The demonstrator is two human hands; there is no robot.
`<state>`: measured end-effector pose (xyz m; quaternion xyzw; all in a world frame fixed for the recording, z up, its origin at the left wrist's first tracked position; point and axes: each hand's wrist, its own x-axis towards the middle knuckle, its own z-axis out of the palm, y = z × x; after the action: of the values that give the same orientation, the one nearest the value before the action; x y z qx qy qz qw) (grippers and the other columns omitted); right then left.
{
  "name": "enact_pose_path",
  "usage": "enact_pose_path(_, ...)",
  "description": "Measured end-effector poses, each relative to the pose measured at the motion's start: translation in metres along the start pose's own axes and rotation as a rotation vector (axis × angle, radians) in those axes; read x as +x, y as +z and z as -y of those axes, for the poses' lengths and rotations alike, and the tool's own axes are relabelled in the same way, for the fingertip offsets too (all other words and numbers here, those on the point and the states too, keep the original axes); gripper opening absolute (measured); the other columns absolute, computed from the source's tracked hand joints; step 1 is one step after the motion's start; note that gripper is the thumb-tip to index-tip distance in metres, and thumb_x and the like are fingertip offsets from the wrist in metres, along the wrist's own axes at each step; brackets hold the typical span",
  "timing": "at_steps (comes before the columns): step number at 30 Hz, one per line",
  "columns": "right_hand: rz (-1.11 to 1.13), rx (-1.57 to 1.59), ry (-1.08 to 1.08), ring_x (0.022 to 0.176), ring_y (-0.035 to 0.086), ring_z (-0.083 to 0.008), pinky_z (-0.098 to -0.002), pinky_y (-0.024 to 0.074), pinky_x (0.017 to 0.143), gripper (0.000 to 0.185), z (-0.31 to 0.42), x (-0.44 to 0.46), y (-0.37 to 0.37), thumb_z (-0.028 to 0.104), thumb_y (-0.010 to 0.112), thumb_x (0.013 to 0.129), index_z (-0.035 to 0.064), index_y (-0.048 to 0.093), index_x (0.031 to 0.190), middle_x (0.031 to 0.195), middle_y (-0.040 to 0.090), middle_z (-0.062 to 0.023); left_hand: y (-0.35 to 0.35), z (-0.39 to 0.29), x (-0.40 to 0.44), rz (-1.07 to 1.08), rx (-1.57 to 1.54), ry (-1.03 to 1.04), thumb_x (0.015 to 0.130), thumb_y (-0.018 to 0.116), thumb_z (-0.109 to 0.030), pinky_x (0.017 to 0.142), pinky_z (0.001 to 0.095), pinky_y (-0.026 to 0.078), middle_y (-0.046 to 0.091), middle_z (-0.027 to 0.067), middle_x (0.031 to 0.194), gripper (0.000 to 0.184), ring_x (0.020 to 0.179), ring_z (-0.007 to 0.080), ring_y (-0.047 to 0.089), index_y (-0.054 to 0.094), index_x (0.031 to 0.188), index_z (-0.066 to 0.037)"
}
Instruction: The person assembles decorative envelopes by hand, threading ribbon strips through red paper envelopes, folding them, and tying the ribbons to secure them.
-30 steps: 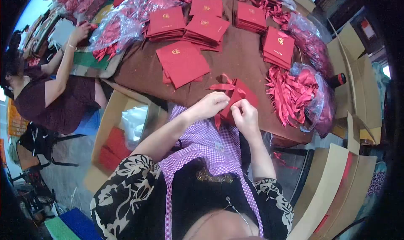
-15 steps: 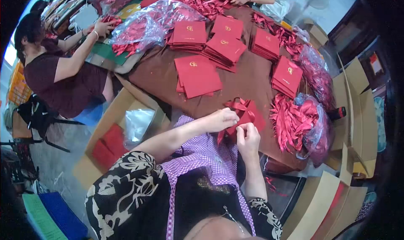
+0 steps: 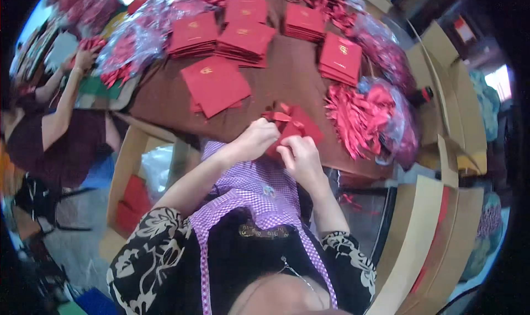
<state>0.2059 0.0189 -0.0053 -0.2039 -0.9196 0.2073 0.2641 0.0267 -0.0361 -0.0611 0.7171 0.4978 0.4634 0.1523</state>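
At the table's near edge lies a flat red paper piece (image 3: 311, 128) with a red ribbon (image 3: 282, 116) looped over its top. My left hand (image 3: 258, 140) is closed in a pinch at the ribbon, on the left side of the piece. Just below and to the right, my right hand (image 3: 301, 158) pinches at the same ribbon, its thumb and fingers together. The ribbon ends between my fingertips are mostly hidden. Beyond my hands rests a small pile of flat red pieces with a gold emblem (image 3: 215, 86).
More red stacks (image 3: 243, 42) stand farther back on the brown tablecloth (image 3: 292, 67). To the right lies a bundle of red ribbons (image 3: 361, 119) in clear plastic. Open cardboard boxes (image 3: 124, 191) flank me. Another person (image 3: 61, 127) handles red material at the left.
The view has shifted, so the table sits higher and farther left. My hands stay at the ribbon on the red piece, and the right hand has drawn nearer the left.
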Motion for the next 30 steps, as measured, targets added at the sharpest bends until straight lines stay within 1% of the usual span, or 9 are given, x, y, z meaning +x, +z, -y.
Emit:
enact_pose_path(2, -0.142, -0.113, -0.135, 0.088, 0.058, -0.0270, -0.0387, 0.0419, 0.081, 0.020, 0.009, 0.013, -0.015, 0.005, 0.066, 0.073, 0.0045, 0.061, 0.093, 0.093, 0.062, -0.0094, -0.001, -0.007, 0.002, 0.049, 0.015, 0.012, 0.081, 0.054, -0.005, 0.074, 0.0397, 0.040, 0.057, 0.0108, 0.083, 0.005, 0.081, 0.0312, 0.049, 0.059, 0.083, -0.004)
enact_pose_path(5, -0.030, -0.194, -0.258, 0.101, 0.055, -0.0232, -0.0403, 0.0390, 0.088, 0.026, 0.008, 0.022, -0.029, 0.008, 0.063, 0.071, 0.0061, 0.062, 0.096, 0.098, 0.061, -0.0072, -0.006, -0.024, 0.006, 0.113, -0.017, 0.042, 0.081, 0.053, -0.003, 0.077, 0.0395, 0.039, 0.056, 0.0115, 0.088, 0.008, 0.084, 0.0313, 0.049, 0.057, 0.087, -0.003)
enact_pose_path(12, 0.215, 0.016, -0.233, 0.085, 0.054, -0.0228, -0.0419, 0.0351, 0.095, 0.003, -0.006, 0.007, -0.018, 0.007, 0.060, 0.073, 0.0095, 0.058, 0.074, 0.077, 0.054, -0.0052, -0.020, -0.019, -0.007, 0.331, 0.000, -0.116, 0.082, 0.052, -0.002, 0.077, 0.0378, 0.043, 0.056, 0.0151, 0.088, 0.008, 0.086, 0.0321, 0.052, 0.058, 0.087, 0.000)
enact_pose_path(15, 0.290, 0.093, -0.246, 0.082, 0.054, -0.0224, -0.0429, 0.0345, 0.097, 0.004, -0.007, 0.002, -0.020, 0.007, 0.059, 0.074, 0.0105, 0.058, 0.073, 0.074, 0.053, -0.0042, -0.033, 0.000, -0.016, 0.104, -0.081, -0.295, 0.084, 0.052, -0.003, 0.069, 0.0347, 0.047, 0.055, 0.0134, 0.082, 0.008, 0.077, 0.0275, 0.057, 0.057, 0.084, 0.002)
enact_pose_path(17, 0.260, 0.097, -0.274, 0.079, 0.054, -0.0232, -0.0436, 0.0348, 0.095, 0.005, -0.012, -0.002, -0.020, 0.007, 0.058, 0.074, 0.0112, 0.057, 0.071, 0.071, 0.051, -0.0039, -0.052, 0.006, -0.020, -0.112, -0.322, -0.654, 0.094, 0.049, -0.014, 0.065, 0.0226, 0.043, 0.053, 0.0012, 0.077, 0.016, 0.069, 0.0082, 0.051, 0.057, 0.089, -0.003)
enact_pose_path(21, 0.050, 0.142, -0.223, 0.077, 0.056, -0.0263, -0.0408, 0.0379, 0.087, 0.005, -0.034, 0.009, -0.018, 0.008, 0.055, 0.076, 0.0091, 0.058, 0.072, 0.068, 0.055, -0.0062, -0.060, 0.015, -0.018, -0.242, -0.395, -0.817, 0.097, 0.046, -0.014, 0.060, 0.0219, 0.041, 0.054, -0.0005, 0.072, 0.018, 0.065, 0.0067, 0.049, 0.059, 0.093, -0.001)
enact_pose_path(24, 0.096, 0.106, -0.109, 0.086, 0.056, -0.0234, -0.0396, 0.0357, 0.092, 0.005, -0.040, 0.014, -0.021, 0.011, 0.058, 0.082, 0.0071, 0.058, 0.078, 0.078, 0.057, -0.0055, -0.055, 0.010, -0.013, -0.416, -0.345, -0.804, 0.096, 0.048, -0.015, 0.068, 0.0224, 0.047, 0.061, 0.0052, 0.097, 0.025, 0.080, 0.0092, 0.057, 0.057, 0.115, -0.001)
enact_pose_path(27, 0.050, 0.110, -0.074, 0.084, 0.056, -0.0240, -0.0384, 0.0359, 0.092, 0.005, -0.036, 0.016, -0.016, 0.010, 0.059, 0.081, 0.0053, 0.059, 0.079, 0.077, 0.058, -0.0064, -0.051, 0.001, -0.015, -0.328, -0.519, -0.817, 0.095, 0.052, -0.018, 0.072, 0.0234, 0.048, 0.059, 0.0095, 0.112, 0.036, 0.089, 0.0117, 0.057, 0.050, 0.126, -0.001)
enact_pose_path(30, 0.051, 0.108, -0.066, 0.084, 0.057, -0.0246, -0.0389, 0.0366, 0.091, 0.005, -0.032, 0.020, -0.006, 0.010, 0.060, 0.080, 0.0050, 0.060, 0.081, 0.078, 0.060, -0.0071, -0.035, -0.018, -0.014, 0.079, -0.798, -0.728, 0.092, 0.056, -0.017, 0.077, 0.0250, 0.048, 0.056, 0.0102, 0.118, 0.046, 0.093, 0.0126, 0.057, 0.044, 0.132, 0.001)
